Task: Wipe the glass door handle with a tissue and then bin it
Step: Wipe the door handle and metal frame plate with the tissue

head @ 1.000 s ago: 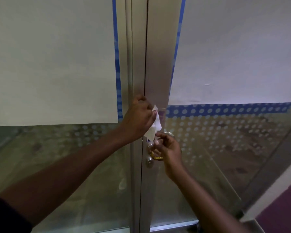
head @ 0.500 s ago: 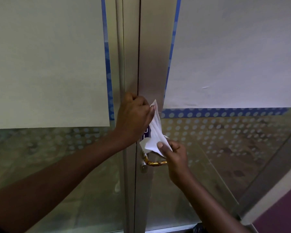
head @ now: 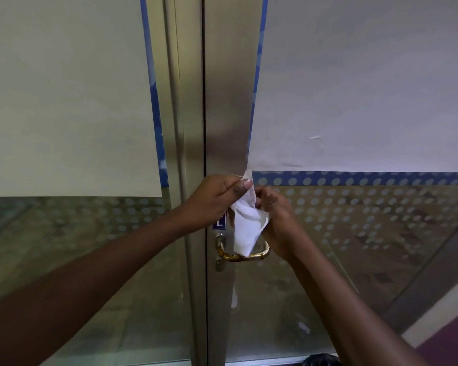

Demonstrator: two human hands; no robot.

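Note:
A white tissue (head: 245, 225) hangs in front of the metal door frame (head: 226, 114), its lower tip touching the brass door handle (head: 245, 256). My left hand (head: 212, 199) pinches the tissue's top edge between thumb and fingers. My right hand (head: 278, 217) grips the tissue's right side, just above the handle's right end. The handle's upper part is hidden behind the tissue. No bin is in view.
Glass panels (head: 368, 233) with white dots and a blue dotted band flank the frame. Large white sheets (head: 64, 88) cover the upper glass. A small blue label (head: 220, 223) sits above a keyhole cylinder (head: 218, 264). A purple surface (head: 450, 342) lies at lower right.
Both hands lifted off the handle and spread the tissue out between them. The right hand moved up from the handle to the tissue's side, baring the brass handle below.

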